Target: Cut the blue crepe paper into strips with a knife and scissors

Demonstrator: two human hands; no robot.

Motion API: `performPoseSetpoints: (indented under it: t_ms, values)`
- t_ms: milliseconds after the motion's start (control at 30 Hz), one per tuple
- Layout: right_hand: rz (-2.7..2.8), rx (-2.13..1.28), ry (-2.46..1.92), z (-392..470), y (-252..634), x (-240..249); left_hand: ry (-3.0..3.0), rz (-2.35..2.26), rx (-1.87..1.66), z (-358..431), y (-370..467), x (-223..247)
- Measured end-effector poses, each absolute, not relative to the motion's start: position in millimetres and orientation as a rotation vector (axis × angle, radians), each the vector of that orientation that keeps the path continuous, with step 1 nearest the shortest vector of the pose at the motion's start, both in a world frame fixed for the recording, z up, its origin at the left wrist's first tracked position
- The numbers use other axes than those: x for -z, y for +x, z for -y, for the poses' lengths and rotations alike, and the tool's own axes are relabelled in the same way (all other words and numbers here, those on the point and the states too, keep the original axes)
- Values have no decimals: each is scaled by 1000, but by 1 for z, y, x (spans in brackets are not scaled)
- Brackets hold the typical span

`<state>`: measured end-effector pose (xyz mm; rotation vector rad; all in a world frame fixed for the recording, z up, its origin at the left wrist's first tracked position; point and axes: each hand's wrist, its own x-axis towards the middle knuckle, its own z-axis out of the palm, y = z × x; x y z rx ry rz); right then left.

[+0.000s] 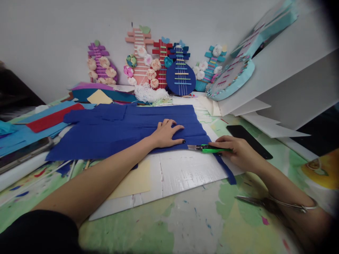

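A large sheet of dark blue crepe paper [111, 132] lies across the table, creased in bands. My left hand [167, 134] rests flat on it, fingers spread. In my right hand [237, 150] is a green utility knife [209, 149], its blade out and pointing left along the paper's near edge. Beneath the near edge is a white board [169, 176], its surface scored with cut lines. A narrow blue strip [226, 168] hangs down over the board's right part, just below the right hand. A pale yellow sheet [135, 181] lies partly under my left forearm.
Scissors [249, 200] lie by my right forearm, and a black phone [249, 141] beyond that hand. Several paper lutes, one of them blue [180, 76], lean on the back wall. White thread [150, 93] is heaped before them. Blue and red paper [54, 118] lies at left.
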<state>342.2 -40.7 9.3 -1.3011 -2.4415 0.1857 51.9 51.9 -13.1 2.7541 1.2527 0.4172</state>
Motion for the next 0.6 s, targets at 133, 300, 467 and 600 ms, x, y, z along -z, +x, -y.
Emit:
performPoseSetpoints:
  t_ms: [133,300,467,600]
  values:
    - [2439,-203,-1283,42,341,-11,2759,-1229,-389,-53,51,14]
    - [2452,-215,-1298,43,341,-11,2763,-1221,-355,-54,50,14]
    - [2453,-212,-1322,46,341,-11,2760,-1221,-327,-54,50,12]
    - [2458,-232,-1334,48,341,-12,2761,-1220,-274,-53,50,9]
